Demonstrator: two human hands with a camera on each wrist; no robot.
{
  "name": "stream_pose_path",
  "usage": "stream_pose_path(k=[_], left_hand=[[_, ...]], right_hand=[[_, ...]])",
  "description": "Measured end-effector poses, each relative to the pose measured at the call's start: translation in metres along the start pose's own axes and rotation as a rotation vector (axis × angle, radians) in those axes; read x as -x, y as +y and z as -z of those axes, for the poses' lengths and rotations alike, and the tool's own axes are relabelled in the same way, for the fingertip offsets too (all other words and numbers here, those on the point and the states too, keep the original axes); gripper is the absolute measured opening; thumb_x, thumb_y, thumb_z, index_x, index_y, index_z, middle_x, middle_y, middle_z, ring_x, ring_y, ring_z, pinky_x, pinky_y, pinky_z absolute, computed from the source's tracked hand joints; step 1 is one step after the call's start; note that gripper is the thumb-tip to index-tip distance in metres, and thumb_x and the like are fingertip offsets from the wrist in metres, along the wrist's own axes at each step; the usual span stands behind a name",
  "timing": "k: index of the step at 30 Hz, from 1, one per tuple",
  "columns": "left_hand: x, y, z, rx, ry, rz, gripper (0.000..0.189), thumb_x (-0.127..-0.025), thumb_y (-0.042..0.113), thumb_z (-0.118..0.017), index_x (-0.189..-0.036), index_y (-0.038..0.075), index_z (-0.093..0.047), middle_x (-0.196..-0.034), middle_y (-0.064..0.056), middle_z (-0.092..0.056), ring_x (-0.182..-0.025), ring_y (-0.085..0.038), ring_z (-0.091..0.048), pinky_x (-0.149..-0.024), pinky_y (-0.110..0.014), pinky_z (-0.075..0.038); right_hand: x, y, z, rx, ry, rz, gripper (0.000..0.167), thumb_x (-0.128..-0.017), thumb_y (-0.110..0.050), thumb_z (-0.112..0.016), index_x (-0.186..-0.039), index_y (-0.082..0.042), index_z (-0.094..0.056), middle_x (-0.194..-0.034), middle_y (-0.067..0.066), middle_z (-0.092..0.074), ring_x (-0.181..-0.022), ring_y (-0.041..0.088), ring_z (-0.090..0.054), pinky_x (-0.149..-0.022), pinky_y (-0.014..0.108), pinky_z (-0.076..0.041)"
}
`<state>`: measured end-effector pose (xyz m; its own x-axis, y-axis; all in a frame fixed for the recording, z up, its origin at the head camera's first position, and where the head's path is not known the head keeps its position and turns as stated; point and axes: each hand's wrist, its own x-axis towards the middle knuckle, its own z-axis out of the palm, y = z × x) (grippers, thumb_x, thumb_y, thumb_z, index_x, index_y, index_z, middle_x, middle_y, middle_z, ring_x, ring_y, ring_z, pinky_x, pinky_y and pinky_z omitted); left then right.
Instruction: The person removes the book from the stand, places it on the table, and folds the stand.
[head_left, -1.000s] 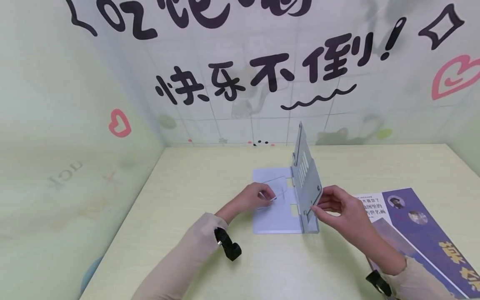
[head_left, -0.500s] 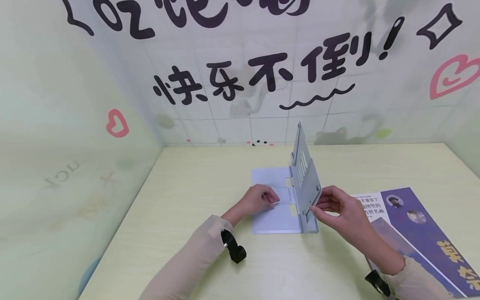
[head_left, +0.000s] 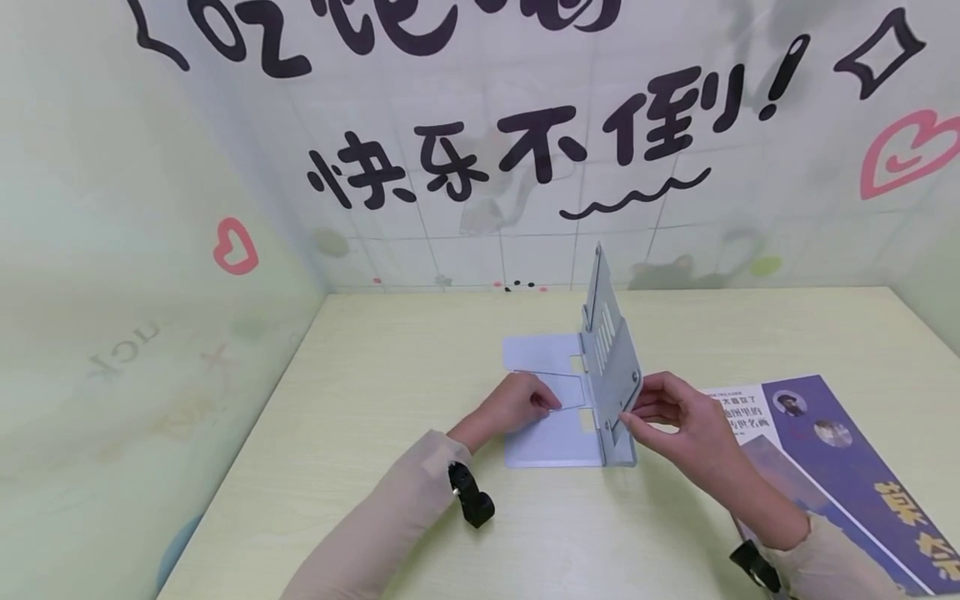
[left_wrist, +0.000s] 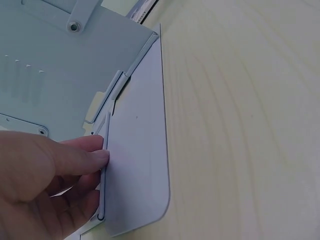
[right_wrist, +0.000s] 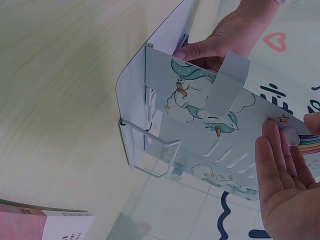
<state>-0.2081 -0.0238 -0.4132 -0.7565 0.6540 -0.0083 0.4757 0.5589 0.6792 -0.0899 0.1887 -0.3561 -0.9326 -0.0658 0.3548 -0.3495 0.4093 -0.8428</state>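
A pale blue metal book stand stands on the table, its slotted back panel [head_left: 611, 354] upright and its flat base plate [head_left: 551, 448] lying to the left. Unicorn drawings cover the panel's front face in the right wrist view. Over the base, my left hand [head_left: 517, 402] pinches a thin wire support [left_wrist: 103, 192] between thumb and fingers, low over the plate. My right hand [head_left: 686, 425] holds the panel's near edge, with fingers [right_wrist: 280, 165] laid along the printed face. A wire page holder [right_wrist: 175, 155] sticks out at the panel's foot.
A purple and white book [head_left: 840, 450] lies at the right, under my right forearm. A printed wall [head_left: 450, 250] rises behind the table's back edge. Black wrist cameras [head_left: 472, 496] sit on both my wrists.
My left hand has shifted slightly right, and the wire support has swung from raised to low over the base, its end now near the panel's foot. My right hand and the panel stay put.
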Motion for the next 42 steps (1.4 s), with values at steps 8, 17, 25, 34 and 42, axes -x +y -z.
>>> stream_pose_path(k=[8,17,25,34,42], left_hand=[[0.002,0.005,0.006,0.088,-0.036,0.074,0.013,-0.081,-0.001,-0.065,-0.093,0.002,-0.071,-0.086,-0.002,-0.067,-0.075,-0.007,-0.056,-0.067,-0.017,-0.047],[-0.002,0.041,0.035,0.405,0.03,0.063,0.023,-0.089,0.011,-0.06,-0.11,0.003,-0.064,-0.093,-0.005,-0.063,-0.085,-0.026,-0.059,-0.074,-0.037,-0.053],[-0.002,0.086,0.061,0.742,0.145,0.047,0.038,-0.091,0.013,-0.058,-0.126,0.003,-0.051,-0.111,-0.018,-0.057,-0.097,-0.024,-0.059,-0.08,-0.04,-0.052],[0.006,0.101,0.071,0.915,0.212,0.159,0.045,-0.091,0.004,-0.055,-0.134,0.003,-0.041,-0.118,-0.02,-0.051,-0.112,-0.032,-0.051,-0.078,-0.034,-0.053],[0.018,0.093,0.073,0.994,0.31,0.266,0.045,-0.088,-0.001,-0.055,-0.131,0.003,-0.043,-0.112,-0.018,-0.052,-0.098,-0.024,-0.056,-0.079,-0.036,-0.053]], right_hand=[[0.0,0.0,-0.002,-0.008,-0.006,-0.006,0.026,-0.076,0.001,-0.071,-0.099,0.003,-0.058,-0.086,0.01,-0.064,-0.073,0.006,-0.062,-0.067,0.016,-0.051],[-0.002,0.0,-0.004,-0.044,-0.016,0.031,0.025,-0.076,0.002,-0.071,-0.098,0.003,-0.059,-0.086,0.009,-0.064,-0.073,0.008,-0.063,-0.067,0.018,-0.052],[-0.004,-0.002,-0.009,-0.056,-0.037,0.04,0.025,-0.077,0.002,-0.071,-0.099,0.005,-0.059,-0.087,0.01,-0.065,-0.074,0.008,-0.063,-0.068,0.019,-0.053],[-0.01,-0.005,-0.021,-0.032,-0.094,0.077,0.025,-0.078,-0.005,-0.072,-0.1,-0.002,-0.063,-0.086,0.003,-0.067,-0.075,0.009,-0.064,-0.068,0.023,-0.054],[-0.016,-0.006,-0.033,0.009,-0.15,0.09,0.025,-0.076,-0.004,-0.073,-0.098,-0.004,-0.062,-0.083,-0.001,-0.065,-0.073,0.009,-0.063,-0.067,0.036,-0.055]])
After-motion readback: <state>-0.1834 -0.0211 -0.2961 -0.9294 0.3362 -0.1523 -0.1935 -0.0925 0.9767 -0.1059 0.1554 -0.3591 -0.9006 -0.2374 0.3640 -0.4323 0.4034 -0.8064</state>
